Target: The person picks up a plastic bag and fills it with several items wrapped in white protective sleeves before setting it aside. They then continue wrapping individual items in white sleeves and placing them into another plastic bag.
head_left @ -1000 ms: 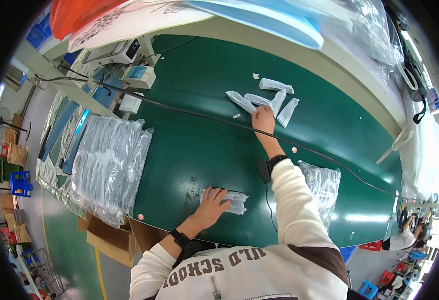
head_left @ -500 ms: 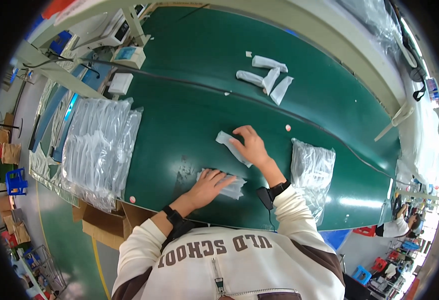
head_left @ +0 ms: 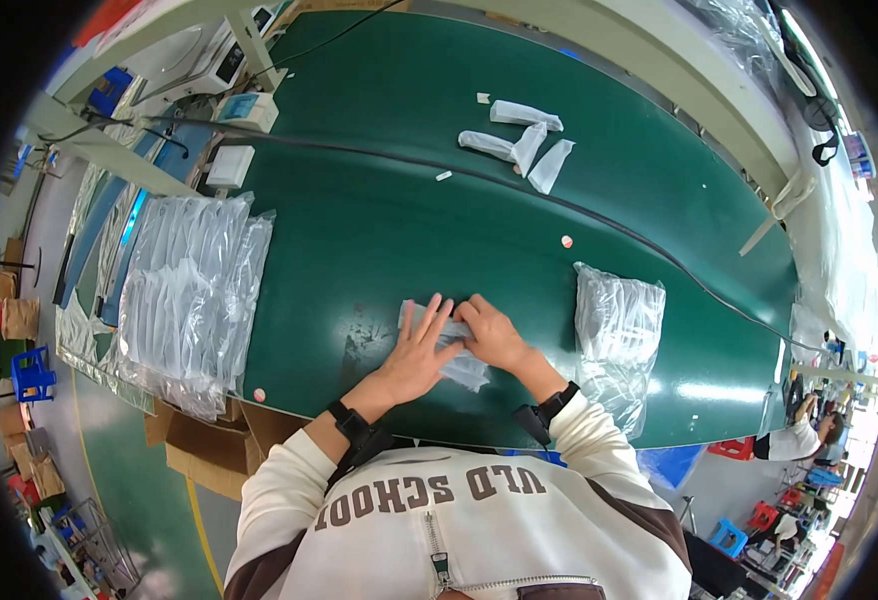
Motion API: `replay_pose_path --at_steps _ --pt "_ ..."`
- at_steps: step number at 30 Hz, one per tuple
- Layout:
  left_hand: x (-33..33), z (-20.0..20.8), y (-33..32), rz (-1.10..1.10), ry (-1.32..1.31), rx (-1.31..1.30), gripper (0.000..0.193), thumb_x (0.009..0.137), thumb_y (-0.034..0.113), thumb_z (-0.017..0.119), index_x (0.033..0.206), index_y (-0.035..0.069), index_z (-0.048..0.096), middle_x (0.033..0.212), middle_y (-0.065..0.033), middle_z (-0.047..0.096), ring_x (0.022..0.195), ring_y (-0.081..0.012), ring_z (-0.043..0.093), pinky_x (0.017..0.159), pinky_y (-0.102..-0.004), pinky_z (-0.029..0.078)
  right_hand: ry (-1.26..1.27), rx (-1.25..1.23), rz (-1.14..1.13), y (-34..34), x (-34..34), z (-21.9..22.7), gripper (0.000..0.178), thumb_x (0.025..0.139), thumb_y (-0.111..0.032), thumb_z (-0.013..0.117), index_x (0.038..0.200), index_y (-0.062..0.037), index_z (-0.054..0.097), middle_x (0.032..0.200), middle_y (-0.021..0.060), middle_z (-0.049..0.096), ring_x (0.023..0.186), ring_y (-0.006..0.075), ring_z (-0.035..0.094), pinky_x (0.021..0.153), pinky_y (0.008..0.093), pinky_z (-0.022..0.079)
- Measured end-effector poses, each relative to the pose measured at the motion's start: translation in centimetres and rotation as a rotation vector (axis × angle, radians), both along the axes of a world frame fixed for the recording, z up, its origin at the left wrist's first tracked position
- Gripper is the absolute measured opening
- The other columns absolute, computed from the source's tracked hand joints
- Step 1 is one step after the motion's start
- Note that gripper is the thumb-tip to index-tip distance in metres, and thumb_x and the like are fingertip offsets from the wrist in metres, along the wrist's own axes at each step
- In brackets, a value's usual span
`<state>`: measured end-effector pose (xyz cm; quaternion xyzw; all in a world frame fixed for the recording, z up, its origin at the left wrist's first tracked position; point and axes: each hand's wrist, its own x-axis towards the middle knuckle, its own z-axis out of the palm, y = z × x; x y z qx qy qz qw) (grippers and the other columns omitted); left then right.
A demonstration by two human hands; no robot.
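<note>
Close in front of me on the green table, narrow white translucent wrapped packets (head_left: pixel 467 371) lie one against another, partly covered by my hands. My left hand (head_left: pixel 414 355) rests flat on them with its fingers spread. Beside it, the curled fingers of my right hand (head_left: pixel 496 340) press together at the upper edge of a packet; the fingertips are partly hidden. Whether the packets overlap or lie side by side cannot be made out under the hands.
Clear bags of similar white packets stand at left (head_left: pixel 191 290) and right (head_left: pixel 619 325). Several loose packets (head_left: pixel 551 165) lie farther back, beyond a black cable (head_left: pixel 359 160) crossing the table. An open cardboard box (head_left: pixel 204 450) sits below the left front edge.
My right hand has moved left and nearer, bringing its packet in against the other one. My left hand has shifted slightly up, its fingers more spread.
</note>
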<state>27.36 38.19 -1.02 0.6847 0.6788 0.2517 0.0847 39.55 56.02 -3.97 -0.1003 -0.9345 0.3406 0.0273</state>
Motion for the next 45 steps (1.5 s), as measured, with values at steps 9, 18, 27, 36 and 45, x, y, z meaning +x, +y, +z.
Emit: replay_pose_path --at_steps 9,18,27,36,45 --pt "1.3 -2.3 -1.3 -0.014 -0.093 -0.112 0.059 0.069 0.018 0.081 0.124 0.013 0.061 0.135 -0.0199 0.043 0.127 -0.0404 0.039 0.106 -0.056 0.033 0.222 0.398 -0.598 17.2 -6.0 0.6 0.032 0.079 -0.003 0.068 0.109 -0.0118 0.065 0.111 0.0139 0.058 0.091 0.0354 0.064 0.071 0.043 0.054" --pt "2.2 -3.0 -1.6 0.057 -0.136 -0.119 0.074 0.069 0.022 0.082 0.133 0.004 0.05 0.134 -0.0185 0.044 0.125 -0.0382 0.041 0.106 -0.0527 0.032 0.106 0.632 -0.409 25.8 -7.0 -2.2 0.014 0.085 -0.011 0.059 0.098 -0.0113 0.064 0.109 0.0138 0.062 0.09 0.0373 0.064 0.076 0.0468 0.053" --pt "1.3 -2.6 -1.5 0.045 -0.151 -0.146 0.083 0.07 0.025 0.083 0.137 -0.001 0.041 0.13 -0.0182 0.044 0.122 -0.036 0.043 0.106 -0.0497 0.031 0.227 0.685 -0.266 23.0 -8.1 0.0 0.02 0.089 -0.004 0.053 0.105 -0.0137 0.061 0.116 0.0088 0.063 0.1 0.0365 0.062 0.079 0.0457 0.052" --pt "1.8 -2.4 -1.4 0.019 -0.127 -0.118 0.083 0.07 0.027 0.083 0.137 0.001 0.042 0.13 -0.0172 0.045 0.122 -0.034 0.043 0.106 -0.0483 0.031 -0.009 0.672 -0.379 21.3 -9.6 -3.1 0.014 0.086 -0.004 0.056 0.099 -0.0051 0.062 0.1 0.0185 0.064 0.093 0.0381 0.065 0.079 0.0472 0.054" --pt "1.7 -2.5 -2.1 -0.028 -0.127 -0.128 0.082 0.068 0.027 0.085 0.136 0.005 0.046 0.126 -0.0148 0.047 0.12 -0.0326 0.044 0.104 -0.0463 0.032 0.299 0.035 -0.289 6.1 -7.6 0.6 0.027 0.08 -0.005 0.066 0.107 -0.0057 0.066 0.11 0.0157 0.064 0.085 0.0348 0.066 0.075 0.0447 0.054"
